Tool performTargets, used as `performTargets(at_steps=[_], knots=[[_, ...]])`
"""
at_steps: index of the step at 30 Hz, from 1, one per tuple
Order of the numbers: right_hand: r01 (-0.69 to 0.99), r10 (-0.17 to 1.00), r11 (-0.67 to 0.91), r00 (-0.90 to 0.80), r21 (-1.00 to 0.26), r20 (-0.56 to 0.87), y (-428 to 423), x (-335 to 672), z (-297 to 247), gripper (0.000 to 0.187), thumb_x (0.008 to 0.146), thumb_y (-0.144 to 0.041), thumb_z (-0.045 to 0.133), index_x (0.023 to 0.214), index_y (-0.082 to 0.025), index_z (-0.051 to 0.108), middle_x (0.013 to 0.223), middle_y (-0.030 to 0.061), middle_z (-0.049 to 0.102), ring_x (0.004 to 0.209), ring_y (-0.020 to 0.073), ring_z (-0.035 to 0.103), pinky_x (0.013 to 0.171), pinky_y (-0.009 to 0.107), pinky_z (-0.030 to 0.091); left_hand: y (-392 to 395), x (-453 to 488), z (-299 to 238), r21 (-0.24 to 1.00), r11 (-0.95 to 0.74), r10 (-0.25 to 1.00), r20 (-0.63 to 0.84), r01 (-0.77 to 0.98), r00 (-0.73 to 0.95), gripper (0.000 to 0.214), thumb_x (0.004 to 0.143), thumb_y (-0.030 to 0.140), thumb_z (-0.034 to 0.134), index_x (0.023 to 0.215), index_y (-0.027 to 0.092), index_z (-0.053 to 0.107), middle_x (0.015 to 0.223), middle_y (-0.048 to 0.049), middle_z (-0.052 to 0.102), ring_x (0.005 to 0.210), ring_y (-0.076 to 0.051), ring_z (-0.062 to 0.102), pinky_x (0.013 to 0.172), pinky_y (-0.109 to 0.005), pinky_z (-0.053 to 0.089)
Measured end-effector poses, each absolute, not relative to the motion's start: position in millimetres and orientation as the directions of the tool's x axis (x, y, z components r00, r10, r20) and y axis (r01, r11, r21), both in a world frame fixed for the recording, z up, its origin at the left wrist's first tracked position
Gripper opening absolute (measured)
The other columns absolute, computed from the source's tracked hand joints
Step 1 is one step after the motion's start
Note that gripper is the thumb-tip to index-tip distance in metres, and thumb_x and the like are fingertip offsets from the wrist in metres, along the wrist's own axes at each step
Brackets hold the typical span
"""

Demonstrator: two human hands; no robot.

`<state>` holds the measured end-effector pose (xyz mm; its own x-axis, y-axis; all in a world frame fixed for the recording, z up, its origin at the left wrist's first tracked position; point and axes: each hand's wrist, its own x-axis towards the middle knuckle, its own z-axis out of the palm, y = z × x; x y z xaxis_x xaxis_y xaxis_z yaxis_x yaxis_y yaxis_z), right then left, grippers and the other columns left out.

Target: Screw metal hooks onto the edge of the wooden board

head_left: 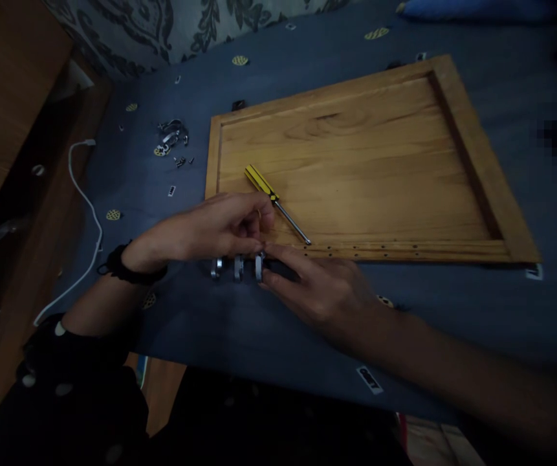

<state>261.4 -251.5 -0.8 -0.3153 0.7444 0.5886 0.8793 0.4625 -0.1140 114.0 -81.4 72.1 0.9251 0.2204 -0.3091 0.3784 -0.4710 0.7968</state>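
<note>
A wooden framed panel [346,155] lies flat on a dark blue cloth, a row of small holes along its near edge. Three silvery metal hooks stick out from that edge near its left end. The thumb and forefinger of my right hand [321,288] grip the rightmost metal hook [259,266]. Just above it, my left hand [232,223] is closed in a pinch at the panel's edge; whatever it holds there is too small to tell. A screwdriver [278,200] with a yellow and black handle rests on the panel beside my left hand, its tip near the holes.
Loose metal hooks [172,134] and several small screws [181,161] lie on the cloth [200,323] left of the panel. A white cable [94,220] runs along the left side, beside wooden furniture [11,77]. Something blue [477,10] lies at the far right.
</note>
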Motion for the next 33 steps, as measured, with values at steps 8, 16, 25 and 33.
performTargets(at_steps=[8,16,25,33], knots=[[0.897,0.771,0.435,-0.328,-0.075,0.546,-252.4,261.7,-2.0,0.025,0.101,-0.015,0.052,0.106,-0.02,0.076,0.126,0.01,0.074,0.065,0.0127,0.065,0.056,0.027,0.047,-108.4,78.2,77.2,0.778,-0.565,0.384,-0.046,0.274,0.922,0.036,0.091,0.038,0.075,0.119,0.02,0.061,0.115,-0.007,0.07,0.106,-0.021,0.068,0.089,-0.03,0.056],[0.889,0.765,0.446,-0.317,-0.106,0.561,-252.3,261.2,0.0,0.026,0.105,-0.016,0.049,0.098,-0.018,0.074,0.122,0.0115,0.074,0.071,0.0147,0.071,0.056,0.027,0.053,-131.2,60.8,46.2,0.63,-0.732,0.426,0.123,0.261,0.896,0.07,0.087,0.053,0.077,0.146,0.029,0.046,0.126,-0.0096,0.069,0.12,-0.028,0.064,0.103,-0.043,0.052],[0.88,0.732,0.464,-0.317,-0.1,0.603,-249.4,260.1,2.3,0.033,0.105,-0.014,0.046,0.091,-0.016,0.076,0.111,0.0115,0.078,0.068,0.0158,0.072,0.053,0.026,0.054,-139.1,62.6,41.1,0.518,-0.806,0.438,0.201,0.285,0.876,0.065,0.092,0.053,0.071,0.145,0.028,0.044,0.122,-0.0089,0.073,0.117,-0.027,0.067,0.102,-0.044,0.052],[0.885,0.769,0.456,-0.341,-0.091,0.54,-251.2,262.7,-1.4,0.031,0.106,-0.015,0.045,0.104,-0.019,0.077,0.12,0.0092,0.076,0.078,0.015,0.073,0.062,0.025,0.058,-146.6,49.5,37.7,0.268,-0.935,0.305,0.28,0.231,0.91,0.045,0.099,0.047,0.064,0.134,0.019,0.055,0.13,-0.0127,0.071,0.129,-0.029,0.061,0.11,-0.05,0.047]])
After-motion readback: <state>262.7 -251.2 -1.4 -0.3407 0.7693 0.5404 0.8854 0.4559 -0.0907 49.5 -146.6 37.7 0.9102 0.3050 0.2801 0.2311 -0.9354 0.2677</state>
